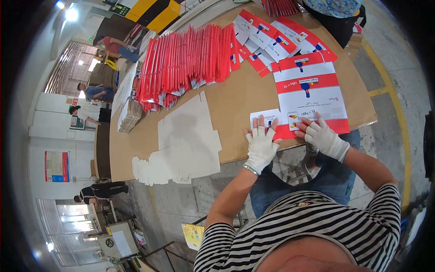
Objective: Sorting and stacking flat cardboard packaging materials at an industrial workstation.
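A flat, unfolded red-and-white carton (pixel 311 102) with blue print lies at the table's near edge in front of me. My left hand (pixel 262 146), in a white fingerless glove, rests on the carton's small left flap with its fingers spread. Gloved the same way, my right hand (pixel 324 138) presses on the carton's lower part, fingers stretched out over the panel. Neither hand grips anything. More flat cartons (pixel 272 40) lie fanned out just beyond this one.
A long row of red folded cartons (pixel 183 61) stands on the brown table (pixel 235 109). Plain whitish cardboard sheets (pixel 188 140) lie to my left, overhanging the near edge. Stacked cardboard (pixel 130 115) is at the far left. Another person (pixel 337 13) stands at the far right.
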`<state>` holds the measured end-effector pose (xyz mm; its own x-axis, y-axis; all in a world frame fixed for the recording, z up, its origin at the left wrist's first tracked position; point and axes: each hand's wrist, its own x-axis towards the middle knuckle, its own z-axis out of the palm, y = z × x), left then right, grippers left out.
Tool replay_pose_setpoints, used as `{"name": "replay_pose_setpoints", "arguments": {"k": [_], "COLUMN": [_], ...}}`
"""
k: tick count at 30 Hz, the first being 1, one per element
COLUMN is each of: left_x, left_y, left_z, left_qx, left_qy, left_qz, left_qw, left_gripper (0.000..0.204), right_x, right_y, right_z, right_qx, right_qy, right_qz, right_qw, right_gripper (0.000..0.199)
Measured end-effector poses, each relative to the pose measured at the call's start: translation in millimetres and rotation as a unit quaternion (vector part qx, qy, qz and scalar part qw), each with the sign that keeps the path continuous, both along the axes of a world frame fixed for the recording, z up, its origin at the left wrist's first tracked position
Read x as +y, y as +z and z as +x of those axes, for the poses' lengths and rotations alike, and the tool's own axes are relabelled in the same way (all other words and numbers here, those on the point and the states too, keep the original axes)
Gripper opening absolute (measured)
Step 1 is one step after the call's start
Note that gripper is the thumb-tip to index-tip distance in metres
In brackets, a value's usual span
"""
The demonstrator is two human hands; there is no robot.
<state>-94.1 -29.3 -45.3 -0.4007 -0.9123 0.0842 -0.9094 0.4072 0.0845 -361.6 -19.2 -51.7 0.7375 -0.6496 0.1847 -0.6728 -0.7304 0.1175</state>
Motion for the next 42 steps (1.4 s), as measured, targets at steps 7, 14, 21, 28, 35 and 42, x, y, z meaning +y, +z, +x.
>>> {"name": "replay_pose_setpoints", "arguments": {"k": [7, 14, 21, 28, 35, 42], "left_x": [1.3, -6.0, -19.2, -84.4, -13.7, 52.6], "left_y": [8.3, 17.5, 9.3, 6.1, 8.6, 15.8], "left_z": [-14.6, -0.8, -22.1, -38.0, -86.5, -136.4], "left_qx": [-0.021, -0.006, 0.127, 0.147, 0.346, 0.425], "left_qy": [0.036, 0.046, 0.114, 0.145, 0.109, -0.022], "left_qz": [0.008, 0.09, 0.159, 0.056, 0.055, 0.274], "left_qw": [0.999, 0.995, 0.973, 0.977, 0.93, 0.862], "left_gripper": [0.07, 0.067, 0.07, 0.056, 0.045, 0.063], "right_x": [-0.6, -6.3, -6.9, 5.7, 117.1, 115.6], "right_y": [-4.6, -0.3, -27.8, 4.3, 7.4, -4.4], "right_z": [-2.5, 4.7, -7.3, -4.0, -32.9, -45.6], "right_qx": [-0.049, -0.059, -0.078, -0.121, -0.576, -0.766], "right_qy": [-0.002, 0.018, 0.048, 0.049, -0.235, -0.361], "right_qz": [0.004, 0.059, 0.0, 0.038, 0.505, 0.369], "right_qw": [0.999, 0.996, 0.996, 0.991, 0.598, 0.383], "right_gripper": [0.047, 0.05, 0.045, 0.043, 0.047, 0.032]}}
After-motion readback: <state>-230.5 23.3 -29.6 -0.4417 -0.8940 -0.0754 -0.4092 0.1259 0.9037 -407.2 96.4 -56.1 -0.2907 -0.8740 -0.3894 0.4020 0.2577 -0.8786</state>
